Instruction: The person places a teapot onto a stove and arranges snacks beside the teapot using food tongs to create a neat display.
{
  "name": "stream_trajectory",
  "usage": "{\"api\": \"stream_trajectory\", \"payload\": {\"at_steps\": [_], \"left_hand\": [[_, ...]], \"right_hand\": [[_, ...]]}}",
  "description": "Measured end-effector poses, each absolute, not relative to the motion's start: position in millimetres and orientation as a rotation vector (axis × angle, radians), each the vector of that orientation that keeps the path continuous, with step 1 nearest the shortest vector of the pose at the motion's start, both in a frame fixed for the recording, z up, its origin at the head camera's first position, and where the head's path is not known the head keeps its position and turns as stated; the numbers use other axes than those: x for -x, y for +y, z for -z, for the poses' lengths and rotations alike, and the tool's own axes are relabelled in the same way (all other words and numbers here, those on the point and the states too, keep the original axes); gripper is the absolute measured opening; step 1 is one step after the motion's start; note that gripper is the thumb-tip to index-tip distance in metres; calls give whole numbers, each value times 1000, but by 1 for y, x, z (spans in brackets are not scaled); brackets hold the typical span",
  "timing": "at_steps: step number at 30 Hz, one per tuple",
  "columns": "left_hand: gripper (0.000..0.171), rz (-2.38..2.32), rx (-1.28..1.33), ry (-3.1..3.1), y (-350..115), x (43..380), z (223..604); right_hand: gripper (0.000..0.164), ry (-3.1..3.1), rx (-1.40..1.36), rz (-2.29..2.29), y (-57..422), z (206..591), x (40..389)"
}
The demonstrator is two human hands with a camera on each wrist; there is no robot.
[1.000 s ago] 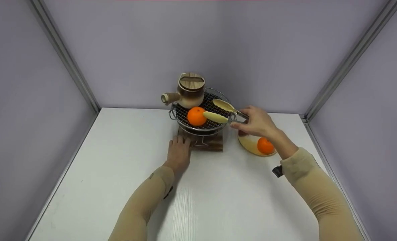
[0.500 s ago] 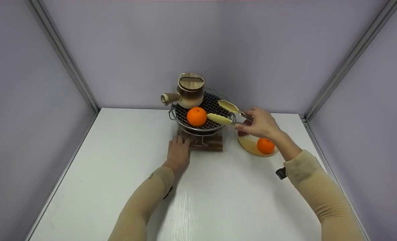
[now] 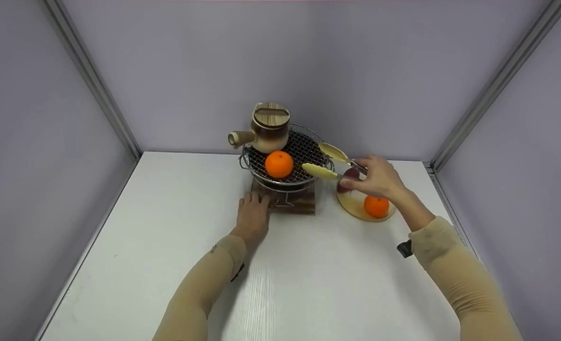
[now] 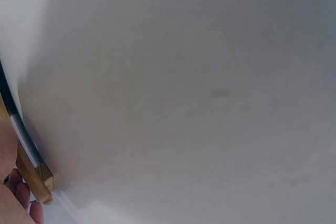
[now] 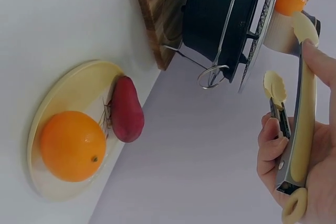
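In the head view, one pair of tongs [image 3: 322,171] is gripped by the right hand [image 3: 379,178] near a wire-mesh grill [image 3: 304,143] bearing one round orange [image 3: 279,164] and one lidded pot [image 3: 270,136], its wooden base [image 3: 302,206] touched by the straight-fingered left hand [image 3: 253,214]. From the left wrist, grained wood [image 4: 32,174] is glimpsed; from the right, a second orange [image 5: 72,145] and one oblong red tuber [image 5: 127,111] on one round plate [image 5: 86,83].

In the head view, a brown-and-cream pot [image 3: 269,140] is being capped at twelve o'clock by a wood-grained lid [image 3: 271,119], its stubby handle [image 3: 242,138] being pointed toward nine. Toward six, a white table [image 3: 332,284] is being enclosed by pale lilac-grey walls [image 3: 190,71] at nine, twelve and three, the corners being edged by metal strips [image 3: 91,79] at ten and two.
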State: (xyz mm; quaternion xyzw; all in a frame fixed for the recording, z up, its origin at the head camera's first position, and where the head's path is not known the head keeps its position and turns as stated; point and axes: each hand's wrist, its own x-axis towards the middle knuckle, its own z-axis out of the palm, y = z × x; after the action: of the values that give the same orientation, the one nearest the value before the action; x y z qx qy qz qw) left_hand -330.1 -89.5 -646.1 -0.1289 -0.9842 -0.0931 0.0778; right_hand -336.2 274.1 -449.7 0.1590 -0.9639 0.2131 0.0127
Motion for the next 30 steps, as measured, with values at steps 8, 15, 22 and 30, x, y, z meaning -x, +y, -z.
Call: {"api": "stream_trajectory", "payload": {"at_steps": [8,15,22,30], "left_hand": [[36,284,384,-2952,-90,331,648],[36,266,381,-2925,-90,331,649],[42,262,359,-2940,-89,331,646],[43,309,345,-2935,-88,328,641]], "right_hand": [[83,-3020,-444,-626,289,456,332],[80,-3018,-409,-607,299,461,330],[81,-3029,-385,-587,308,464,328],[75,-3020,-361,-598,320,470,325]]}}
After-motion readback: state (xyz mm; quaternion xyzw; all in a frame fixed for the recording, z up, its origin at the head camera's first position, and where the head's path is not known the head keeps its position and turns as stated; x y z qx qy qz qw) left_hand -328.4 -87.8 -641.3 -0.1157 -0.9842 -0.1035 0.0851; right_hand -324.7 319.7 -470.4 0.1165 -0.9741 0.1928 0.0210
